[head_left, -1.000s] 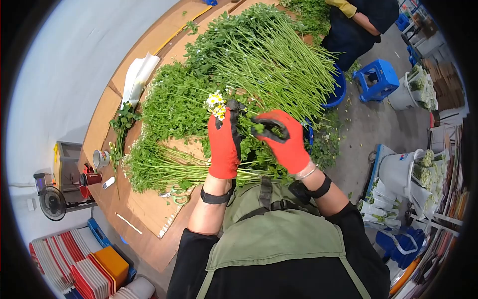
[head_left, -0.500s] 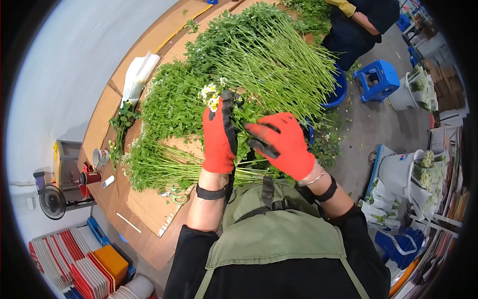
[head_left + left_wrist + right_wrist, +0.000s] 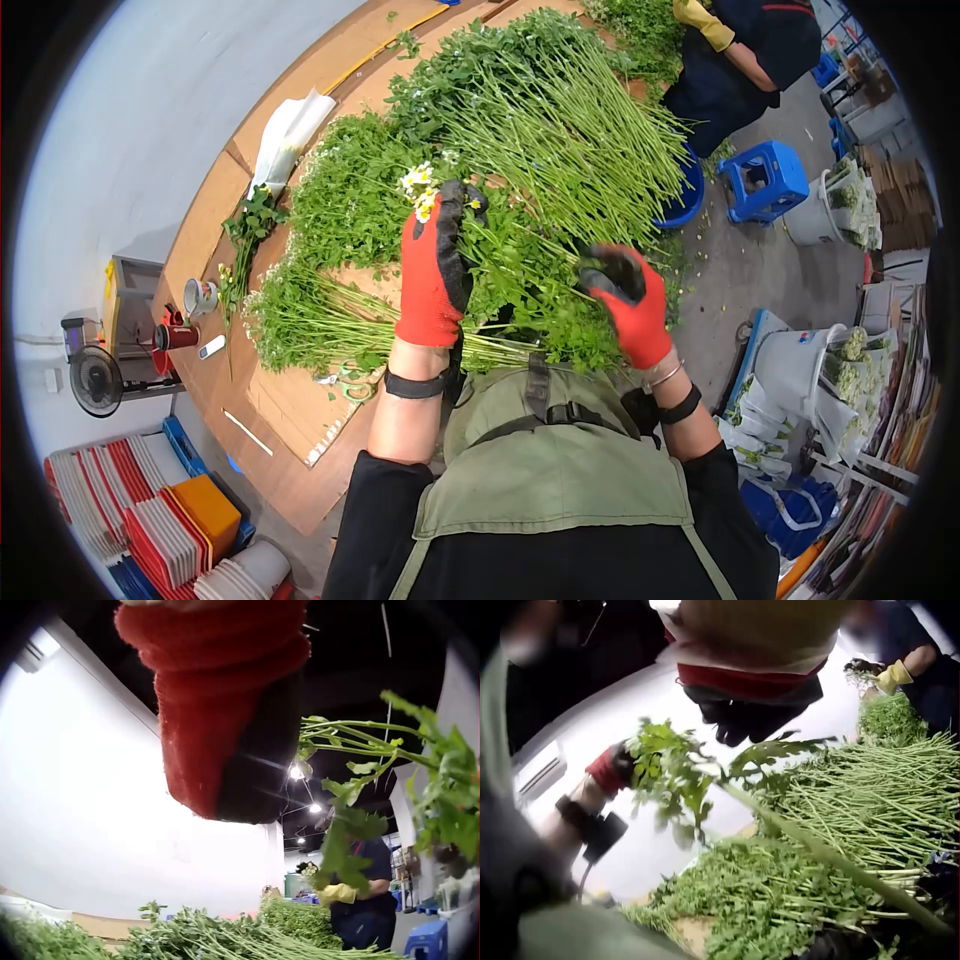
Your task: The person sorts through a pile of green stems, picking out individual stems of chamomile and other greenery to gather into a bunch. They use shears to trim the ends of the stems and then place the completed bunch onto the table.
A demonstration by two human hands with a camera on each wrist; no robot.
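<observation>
My left hand [image 3: 432, 275], in a red glove with a black palm, grips a bunch of small white daisy-like flowers [image 3: 418, 184] with yellow centres just below the heads. Leafy green stems [image 3: 515, 265] trail from that fist toward the right. At their far side my right hand [image 3: 636, 308], gloved alike and slightly blurred, has loosely bent fingers with thumb apart. Nothing shows between them. In the right wrist view a thick stem [image 3: 817, 847] with ragged leaves passes close below the black fingertips [image 3: 735, 731]. Leaves [image 3: 349, 844] hang beside my red glove in the left wrist view.
A large heap of cut green stems [image 3: 570, 130] covers the table's far side. Flowering stems [image 3: 330, 320] lie nearer, beside green-handled scissors [image 3: 356, 383]. A blue stool [image 3: 765, 180] stands on the floor to the right. Another person in yellow gloves [image 3: 705, 22] works beyond.
My right hand has swung right, away from the left hand, uncovering the leafy stems between them. My left hand has shifted slightly left and up, still holding the flowers. The head view has turned slightly.
</observation>
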